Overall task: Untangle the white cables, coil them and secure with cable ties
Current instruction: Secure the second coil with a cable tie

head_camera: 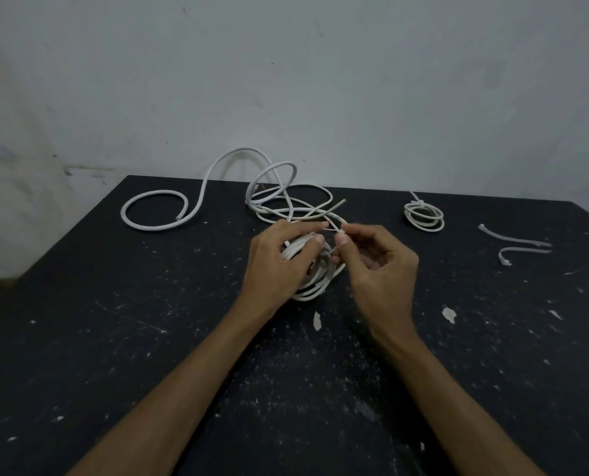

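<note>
Risk: coil (312,269) springing loose | left hand (279,259) grips it | right hand (372,262) pinches, seemingly, cable tie (332,231) at 12 o'clock, could slip

Likely a workshop or utility room: a paint-flecked black table (114,338) stands against a bare, scuffed whitish wall (286,80).

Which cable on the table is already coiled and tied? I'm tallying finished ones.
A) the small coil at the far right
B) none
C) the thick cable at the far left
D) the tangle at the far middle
A: the small coil to the right lies in neat loops with a tie knotted at its top, while the thick cable and the tangle lie loose and untied.
</note>
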